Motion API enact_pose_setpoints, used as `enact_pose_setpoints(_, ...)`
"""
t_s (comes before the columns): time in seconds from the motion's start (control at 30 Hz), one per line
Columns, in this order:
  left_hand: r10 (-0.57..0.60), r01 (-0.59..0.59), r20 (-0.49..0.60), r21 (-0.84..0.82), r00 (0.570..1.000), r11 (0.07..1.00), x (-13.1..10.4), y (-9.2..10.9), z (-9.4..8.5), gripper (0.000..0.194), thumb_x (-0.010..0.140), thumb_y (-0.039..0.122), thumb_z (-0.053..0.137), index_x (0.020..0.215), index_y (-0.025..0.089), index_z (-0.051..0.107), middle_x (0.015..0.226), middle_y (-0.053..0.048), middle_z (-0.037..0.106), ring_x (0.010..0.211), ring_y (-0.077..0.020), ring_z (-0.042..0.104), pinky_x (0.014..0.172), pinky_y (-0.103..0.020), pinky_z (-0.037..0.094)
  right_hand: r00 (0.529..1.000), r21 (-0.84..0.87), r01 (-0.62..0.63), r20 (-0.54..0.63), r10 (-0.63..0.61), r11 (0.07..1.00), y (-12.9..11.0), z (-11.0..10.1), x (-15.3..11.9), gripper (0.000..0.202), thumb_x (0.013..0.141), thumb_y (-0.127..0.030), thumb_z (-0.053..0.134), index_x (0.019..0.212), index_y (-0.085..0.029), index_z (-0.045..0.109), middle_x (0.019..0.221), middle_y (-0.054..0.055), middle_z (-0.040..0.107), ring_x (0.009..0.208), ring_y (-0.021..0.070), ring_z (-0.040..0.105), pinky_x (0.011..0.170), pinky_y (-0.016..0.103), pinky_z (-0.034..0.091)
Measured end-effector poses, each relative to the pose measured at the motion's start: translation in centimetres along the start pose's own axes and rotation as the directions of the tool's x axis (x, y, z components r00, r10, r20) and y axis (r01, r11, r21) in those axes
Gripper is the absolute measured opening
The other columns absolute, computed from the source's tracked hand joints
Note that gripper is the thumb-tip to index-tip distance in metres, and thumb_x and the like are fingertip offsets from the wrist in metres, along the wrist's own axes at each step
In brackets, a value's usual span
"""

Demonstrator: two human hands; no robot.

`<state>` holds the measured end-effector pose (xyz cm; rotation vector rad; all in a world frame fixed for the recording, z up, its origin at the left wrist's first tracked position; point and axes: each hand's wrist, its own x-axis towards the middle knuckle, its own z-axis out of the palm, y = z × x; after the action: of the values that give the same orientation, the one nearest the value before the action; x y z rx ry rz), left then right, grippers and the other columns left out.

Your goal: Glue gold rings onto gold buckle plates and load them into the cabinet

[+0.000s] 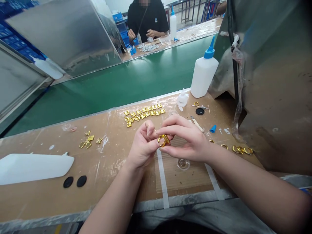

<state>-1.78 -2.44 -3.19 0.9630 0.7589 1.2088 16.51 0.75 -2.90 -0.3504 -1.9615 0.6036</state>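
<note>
Between my two hands, above the taped cardboard, is a shiny gold ring (162, 140) with a squarish top. My left hand (144, 143) pinches its left side with thumb and bent fingers. From the right, my right hand (186, 138) closes thumb and fingertips on the same ring. Beyond my hands, small gold square pieces (143, 113) lie in rows, and a few more gold pieces (88, 142) lie further left. Several gold ring bands (240, 149) sit beside my right forearm. A small clear round dish (183, 163) lies below my right hand.
A large white bottle (204, 76) and a small white bottle (182, 98) stand at the table's back right. A blue cap (213, 128) and black discs (74, 182) lie about. Behind runs a green belt (136, 78); across it a person (148, 19) sits working. Metal panels flank both sides.
</note>
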Motion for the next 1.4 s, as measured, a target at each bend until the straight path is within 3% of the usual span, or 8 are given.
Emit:
enact_pose_setpoints(0.17,0.183,-0.184,0.034,0.062,0.983,0.981,-0.6,0.4,0.2,0.063,0.078,0.027,0.094,0.081,0.023,0.031,0.074,0.005,0.077,0.061,-0.0143,0.075,0.057,-0.018,0.057,0.998,0.028,0.056,0.010,-0.057,0.998,0.1,0.1,-0.2,0.043,0.096,-0.033,0.075,0.133,-0.017,0.063,0.120,0.013,0.066,0.110,0.0214,0.067,0.091,0.037,0.062)
enact_pose_setpoints(0.3,0.262,-0.262,0.085,-0.008,0.961,0.965,-0.5,0.3,0.3,0.058,0.080,0.025,0.092,0.081,0.023,0.035,0.076,0.004,0.079,0.061,-0.0133,0.075,0.061,-0.017,0.060,0.995,0.064,0.104,-0.019,-0.102,0.993,0.1,0.2,-0.2,0.045,0.095,-0.031,0.077,0.135,-0.014,0.063,0.122,0.013,0.067,0.111,0.0198,0.066,0.094,0.035,0.061)
enact_pose_setpoints(0.4,0.214,-0.202,0.075,-0.150,0.974,0.968,-0.4,0.0,0.2,0.056,0.079,0.021,0.093,0.083,0.022,0.037,0.080,0.002,0.081,0.063,-0.0130,0.076,0.061,-0.014,0.060,0.997,0.072,0.077,-0.015,-0.077,0.994,0.1,0.3,-0.3,0.049,0.093,-0.030,0.078,0.136,-0.011,0.063,0.122,0.015,0.066,0.109,0.0194,0.066,0.089,0.031,0.062)
enact_pose_setpoints(0.53,0.082,-0.070,0.030,-0.288,0.996,0.955,-0.3,-0.4,0.2,0.054,0.079,0.017,0.092,0.084,0.022,0.039,0.071,0.005,0.076,0.056,-0.0114,0.073,0.053,-0.010,0.055,1.000,0.100,0.010,-0.006,-0.010,0.995,0.0,0.4,-0.5,0.052,0.093,-0.029,0.079,0.139,-0.012,0.063,0.123,0.014,0.064,0.106,0.0190,0.065,0.081,0.028,0.062)
enact_pose_setpoints(0.7,0.007,0.012,0.048,-0.382,0.999,0.924,-0.2,-0.5,0.6,0.051,0.076,0.013,0.093,0.086,0.022,0.043,0.072,0.006,0.074,0.060,-0.0114,0.074,0.058,-0.012,0.057,0.999,0.197,-0.021,-0.042,0.030,0.980,0.0,0.6,-0.5,0.039,0.097,-0.025,0.073,0.134,-0.016,0.066,0.120,0.011,0.064,0.103,0.0172,0.064,0.076,0.026,0.062)
enact_pose_setpoints(0.9,-0.053,0.064,0.042,-0.345,0.998,0.936,-0.3,-0.2,0.6,0.051,0.074,0.014,0.094,0.091,0.022,0.047,0.082,0.001,0.077,0.079,-0.0131,0.076,0.074,-0.017,0.058,0.996,0.166,-0.053,-0.062,0.064,0.985,0.5,0.1,-0.3,0.029,0.096,-0.023,0.074,0.125,-0.018,0.071,0.121,0.010,0.067,0.104,0.0181,0.066,0.083,0.030,0.062)
enact_pose_setpoints(1.07,-0.086,0.111,0.098,-0.288,0.991,0.951,-0.3,-0.2,0.3,0.050,0.075,0.015,0.093,0.092,0.022,0.047,0.082,0.001,0.074,0.076,-0.0134,0.074,0.074,-0.021,0.056,1.000,0.126,0.017,0.003,-0.018,0.992,0.6,-0.6,0.0,0.029,0.095,-0.023,0.076,0.123,-0.015,0.071,0.116,0.010,0.068,0.109,0.0177,0.066,0.095,0.030,0.058)
enact_pose_setpoints(1.4,-0.113,0.156,0.195,-0.223,0.974,0.962,-0.2,-0.2,-0.7,0.037,0.082,0.017,0.090,0.100,0.022,0.058,0.083,0.001,0.077,0.076,-0.0128,0.074,0.074,-0.022,0.056,0.998,0.068,0.038,0.049,-0.041,0.997,0.7,-0.6,-0.1,0.027,0.094,-0.024,0.078,0.118,-0.013,0.071,0.110,0.010,0.068,0.097,0.0176,0.066,0.079,0.029,0.058)
